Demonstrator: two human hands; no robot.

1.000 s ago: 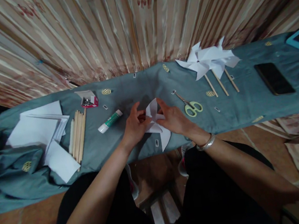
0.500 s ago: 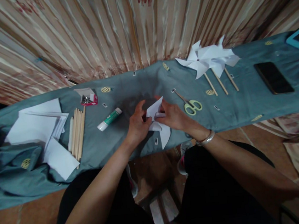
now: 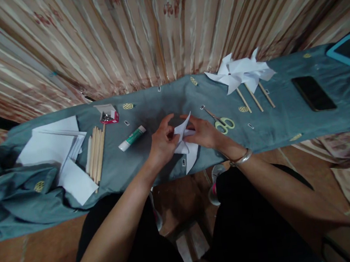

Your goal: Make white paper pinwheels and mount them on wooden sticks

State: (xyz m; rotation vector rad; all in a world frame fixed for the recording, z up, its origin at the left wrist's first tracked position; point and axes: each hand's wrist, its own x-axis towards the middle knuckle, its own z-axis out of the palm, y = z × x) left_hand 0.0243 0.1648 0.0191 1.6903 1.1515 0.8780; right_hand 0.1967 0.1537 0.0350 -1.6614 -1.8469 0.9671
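Note:
A white paper pinwheel point(image 3: 191, 157) without a stick is held between my two hands, over the near edge of the cloth-covered table. My left hand point(image 3: 163, 142) grips its left side, thumb against the paper near the centre. From the right, my right hand point(image 3: 205, 133) pinches the paper close to the middle, hiding part of it. One blade points up between the hands and another hangs down toward me. A glue stick point(image 3: 132, 138) lies to the left of my left hand. Green-handled scissors point(image 3: 223, 124) rest just right of my right hand.
Finished pinwheels point(image 3: 234, 72) on sticks lie at the back right, near a phone point(image 3: 314, 93) and a blue-framed tablet point(image 3: 349, 51). To the left are wooden sticks point(image 3: 96, 154), an open box of small metal pins point(image 3: 108, 114) and white paper sheets point(image 3: 48, 146). A curtain point(image 3: 140, 38) hangs behind.
My view has shifted slightly, so the table items appear moved a little. Both hands keep hold of the paper pinwheel, whose upper blade now looks more curved.

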